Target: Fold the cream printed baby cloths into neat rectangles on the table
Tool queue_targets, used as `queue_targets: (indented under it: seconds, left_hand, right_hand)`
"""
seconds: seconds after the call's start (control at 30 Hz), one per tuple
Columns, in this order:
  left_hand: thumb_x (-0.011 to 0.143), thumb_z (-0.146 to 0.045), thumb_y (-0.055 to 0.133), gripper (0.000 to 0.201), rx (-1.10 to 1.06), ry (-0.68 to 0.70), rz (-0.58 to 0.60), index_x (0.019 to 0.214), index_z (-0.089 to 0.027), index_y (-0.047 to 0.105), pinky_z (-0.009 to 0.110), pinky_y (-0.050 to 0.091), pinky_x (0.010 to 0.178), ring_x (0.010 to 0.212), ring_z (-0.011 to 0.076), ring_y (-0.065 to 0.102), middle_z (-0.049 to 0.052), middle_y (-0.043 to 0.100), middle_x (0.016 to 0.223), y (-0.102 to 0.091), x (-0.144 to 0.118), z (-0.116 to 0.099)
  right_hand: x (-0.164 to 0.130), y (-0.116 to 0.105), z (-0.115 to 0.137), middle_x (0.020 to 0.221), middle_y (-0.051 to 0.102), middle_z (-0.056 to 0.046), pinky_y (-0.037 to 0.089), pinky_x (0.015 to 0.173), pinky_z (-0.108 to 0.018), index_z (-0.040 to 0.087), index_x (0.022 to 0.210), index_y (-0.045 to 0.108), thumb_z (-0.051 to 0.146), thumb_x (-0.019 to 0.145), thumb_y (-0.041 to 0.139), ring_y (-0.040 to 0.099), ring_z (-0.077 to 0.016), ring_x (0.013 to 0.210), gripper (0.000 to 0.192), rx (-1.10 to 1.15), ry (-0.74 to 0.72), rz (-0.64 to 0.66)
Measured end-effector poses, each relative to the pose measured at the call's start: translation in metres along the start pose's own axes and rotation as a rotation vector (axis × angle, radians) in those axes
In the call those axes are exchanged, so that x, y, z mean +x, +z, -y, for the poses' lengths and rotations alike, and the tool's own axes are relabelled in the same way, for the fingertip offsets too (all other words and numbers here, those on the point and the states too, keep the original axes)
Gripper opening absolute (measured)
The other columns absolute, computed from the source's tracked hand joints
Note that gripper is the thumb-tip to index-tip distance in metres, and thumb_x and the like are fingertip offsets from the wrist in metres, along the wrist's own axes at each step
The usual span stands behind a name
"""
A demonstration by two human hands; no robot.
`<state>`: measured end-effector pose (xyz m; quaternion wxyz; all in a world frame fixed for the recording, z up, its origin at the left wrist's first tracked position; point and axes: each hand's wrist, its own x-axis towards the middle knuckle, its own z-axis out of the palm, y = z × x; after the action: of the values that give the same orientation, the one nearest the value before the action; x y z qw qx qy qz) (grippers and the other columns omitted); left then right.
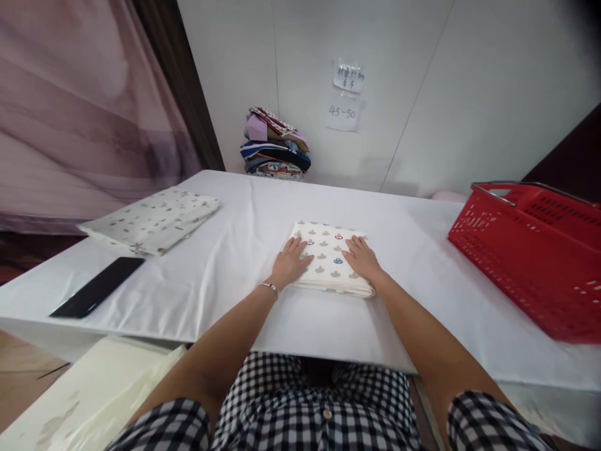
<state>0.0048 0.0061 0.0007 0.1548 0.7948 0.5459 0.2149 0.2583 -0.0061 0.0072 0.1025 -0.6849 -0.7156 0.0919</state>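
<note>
- The left hand (288,263) rests flat, fingers spread and released, on the folded cloth (325,253).
- The right hand (363,257) rests likewise, fingers loose, grasping nothing.
- The folded cloth lies directly beneath both hands' fingers, on the white table (230,263).
- Well right of the fingers stands a red basket (530,263).
</note>
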Motion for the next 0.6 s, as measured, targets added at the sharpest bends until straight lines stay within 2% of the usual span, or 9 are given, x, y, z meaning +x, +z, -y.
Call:
queue_targets:
  seconds: [0.1,0.17,0.23,0.33,0.4,0.47,0.6]
  left_hand:
    - [0.088,-0.048,0.046,0.05,-0.032,-0.054,-0.001,0.133,-0.025,0.045,0.052,0.03,0.109,0.142,0.0269,0.019,0.007,0.03,0.152,-0.002,-0.001,-0.005]
    - [0.087,-0.046,0.049,0.049,-0.07,-0.12,-0.008,0.131,-0.026,0.047,0.055,0.03,0.108,0.142,0.029,0.019,0.007,0.03,0.152,-0.002,-0.006,-0.012]
    - [0.085,-0.045,0.053,0.049,-0.114,-0.179,-0.02,0.13,-0.025,0.048,0.059,0.031,0.106,0.142,0.0323,0.019,0.009,0.028,0.152,0.003,-0.017,-0.024]
    - [0.083,-0.045,0.056,0.053,-0.175,-0.201,-0.037,0.131,-0.024,0.047,0.064,0.032,0.103,0.142,0.0362,0.015,0.011,0.025,0.153,0.017,-0.047,-0.047]
    - [0.084,-0.044,0.056,0.053,-0.217,-0.124,-0.059,0.132,-0.023,0.048,0.064,0.033,0.104,0.143,0.0356,0.01,0.01,0.027,0.152,0.028,-0.072,-0.063]
    - [0.085,-0.042,0.056,0.052,-0.261,0.027,-0.069,0.132,-0.023,0.048,0.061,0.033,0.107,0.143,0.0327,0.008,0.009,0.031,0.151,0.037,-0.095,-0.072]
    - [0.084,-0.036,0.058,0.049,-0.308,0.259,-0.027,0.131,-0.021,0.051,0.054,0.034,0.11,0.143,0.0279,0.016,0.01,0.039,0.146,0.036,-0.117,-0.07]
  right_hand:
    - [-0.01,0.0,-0.003,0.155,0.021,-0.006,0.024,0.113,-0.044,0.021,0.14,0.041,0.042,0.093,0.038,0.012,-0.0249,0.143,0.052,0.086,0.014,-0.025]
    - [-0.021,0.0,-0.01,0.155,0.02,-0.007,0.024,0.114,-0.041,0.02,0.14,0.042,0.042,0.09,0.042,0.016,-0.0239,0.143,0.055,0.192,0.091,-0.048]
    - [-0.031,-0.002,-0.022,0.154,0.022,-0.008,0.029,0.111,-0.038,0.019,0.141,0.041,0.044,0.087,0.046,0.027,-0.0235,0.139,0.06,0.308,0.191,-0.062]
    - [-0.037,-0.013,-0.045,0.146,0.04,-0.008,0.037,0.105,-0.036,0.019,0.14,0.042,0.042,0.086,0.048,0.045,-0.023,0.128,0.059,0.383,0.231,-0.045]
    - [-0.035,-0.023,-0.058,0.136,0.052,-0.006,0.041,0.101,-0.037,0.022,0.135,0.049,0.038,0.086,0.048,0.05,-0.0244,0.123,0.052,0.291,0.217,-0.029]
    - [-0.032,-0.032,-0.065,0.128,0.059,-0.006,0.043,0.095,-0.037,0.024,0.131,0.054,0.036,0.085,0.049,0.053,-0.0261,0.118,0.047,0.137,0.219,-0.019]
    - [-0.034,-0.038,-0.067,0.12,0.063,-0.01,0.045,0.085,-0.036,0.023,0.135,0.048,0.044,0.084,0.05,0.058,-0.0281,0.109,0.055,-0.034,0.251,0.0]
